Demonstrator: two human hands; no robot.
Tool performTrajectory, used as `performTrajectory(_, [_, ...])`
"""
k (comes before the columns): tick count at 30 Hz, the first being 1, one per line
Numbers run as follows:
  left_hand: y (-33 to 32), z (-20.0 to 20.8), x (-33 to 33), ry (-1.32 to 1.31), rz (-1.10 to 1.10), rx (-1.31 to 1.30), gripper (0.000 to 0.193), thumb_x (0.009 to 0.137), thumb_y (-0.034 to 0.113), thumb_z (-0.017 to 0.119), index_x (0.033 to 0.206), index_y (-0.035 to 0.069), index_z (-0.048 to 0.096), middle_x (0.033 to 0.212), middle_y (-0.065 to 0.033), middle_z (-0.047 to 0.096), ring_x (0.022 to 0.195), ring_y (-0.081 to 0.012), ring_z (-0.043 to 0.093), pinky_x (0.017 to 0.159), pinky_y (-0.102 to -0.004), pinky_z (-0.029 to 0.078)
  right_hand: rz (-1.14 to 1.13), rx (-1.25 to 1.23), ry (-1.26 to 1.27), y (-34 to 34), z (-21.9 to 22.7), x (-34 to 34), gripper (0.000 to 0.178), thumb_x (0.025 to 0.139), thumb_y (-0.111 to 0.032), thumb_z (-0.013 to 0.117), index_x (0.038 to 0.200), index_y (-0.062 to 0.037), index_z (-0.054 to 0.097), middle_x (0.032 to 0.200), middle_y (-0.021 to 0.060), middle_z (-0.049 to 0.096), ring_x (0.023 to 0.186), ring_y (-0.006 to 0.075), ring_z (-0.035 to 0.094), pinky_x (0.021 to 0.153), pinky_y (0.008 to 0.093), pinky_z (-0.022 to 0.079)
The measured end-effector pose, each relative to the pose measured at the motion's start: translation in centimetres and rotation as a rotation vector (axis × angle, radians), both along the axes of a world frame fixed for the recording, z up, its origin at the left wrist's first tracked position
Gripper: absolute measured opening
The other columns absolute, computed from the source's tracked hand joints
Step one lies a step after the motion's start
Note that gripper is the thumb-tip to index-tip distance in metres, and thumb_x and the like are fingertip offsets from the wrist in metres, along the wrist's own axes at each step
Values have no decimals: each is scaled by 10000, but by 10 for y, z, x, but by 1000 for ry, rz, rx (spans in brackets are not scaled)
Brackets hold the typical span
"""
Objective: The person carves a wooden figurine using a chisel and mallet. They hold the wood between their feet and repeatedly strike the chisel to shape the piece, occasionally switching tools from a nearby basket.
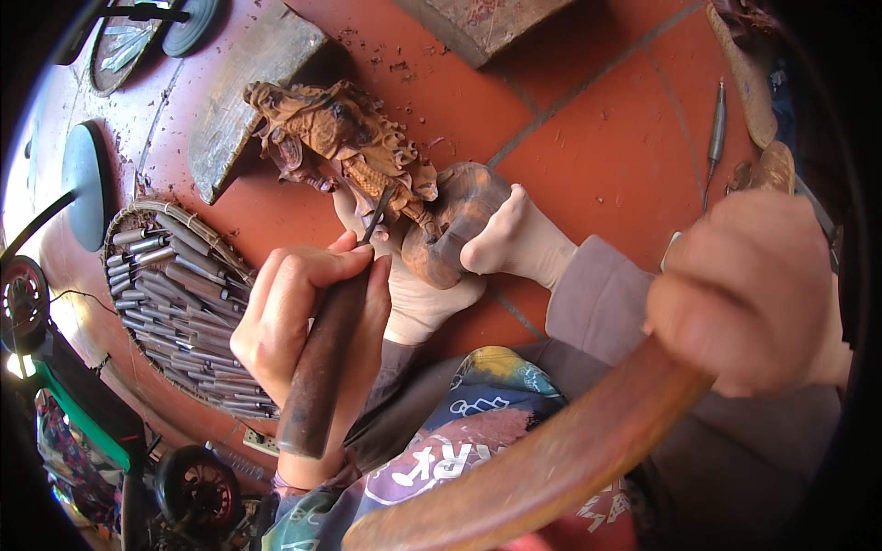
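My left hand [303,308] is closed around the dark wooden handle of a carving chisel [322,386]. Its thin blade slants up to a carved wooden figure [331,129], and the tip is at or just over the lower part of the carving. The figure lies tilted, its upper end on a worn wooden block [257,87] and its rounded base [469,197] braced between my bare feet [528,239]. Off to the right, my right hand [740,294], smeared by motion, grips a long curved wooden mallet [542,459] that reaches across my lap.
To the left stands a round woven basket [197,219] filled with many chisels [175,312]. Another wooden block [482,28] sits at the far side. A thin tool [717,129] lies on the red tiles at right. A small wheeled frame [101,422] stands at lower left. Wood chips dot the floor.
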State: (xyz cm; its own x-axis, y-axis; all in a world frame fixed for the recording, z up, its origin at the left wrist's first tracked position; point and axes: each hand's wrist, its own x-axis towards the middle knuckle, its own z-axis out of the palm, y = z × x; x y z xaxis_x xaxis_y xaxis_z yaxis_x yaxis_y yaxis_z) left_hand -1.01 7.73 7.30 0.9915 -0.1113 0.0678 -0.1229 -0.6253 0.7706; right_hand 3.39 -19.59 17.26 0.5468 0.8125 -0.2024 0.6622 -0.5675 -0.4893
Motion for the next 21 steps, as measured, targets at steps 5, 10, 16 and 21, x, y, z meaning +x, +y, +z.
performTrajectory(5, [-1,0,-3,5,-1,-28,193,701,-56,795,784,-3,629,755,-110,657,793,-229,717,715,-291,558,29,-39,-378,22,17,-9,351,459,-171,660,776,-75,541,675,47,423,495,173,396,423,278,278])
performTrajectory(10, [0,-8,-9,-59,4,-48,187,712,-65,785,782,-4,623,771,-121,667,789,-229,714,726,-296,567,-75,-1,-551,37,5,-18,348,466,-160,659,783,-84,535,665,29,367,493,149,339,425,259,260])
performTrajectory(16, [0,-11,-15,-57,17,-62,179,716,-70,784,788,-15,630,778,-127,656,791,-228,713,747,-307,577,56,35,-403,31,14,-14,282,518,-136,663,768,-98,540,666,19,356,494,134,331,421,253,260])
performTrajectory(21, [-2,-17,-19,-95,41,-88,177,716,-75,783,789,-21,631,763,-134,646,781,-234,711,754,-320,585,50,45,-453,37,10,-18,210,556,-113,637,732,-103,524,656,12,348,486,132,330,407,251,243])
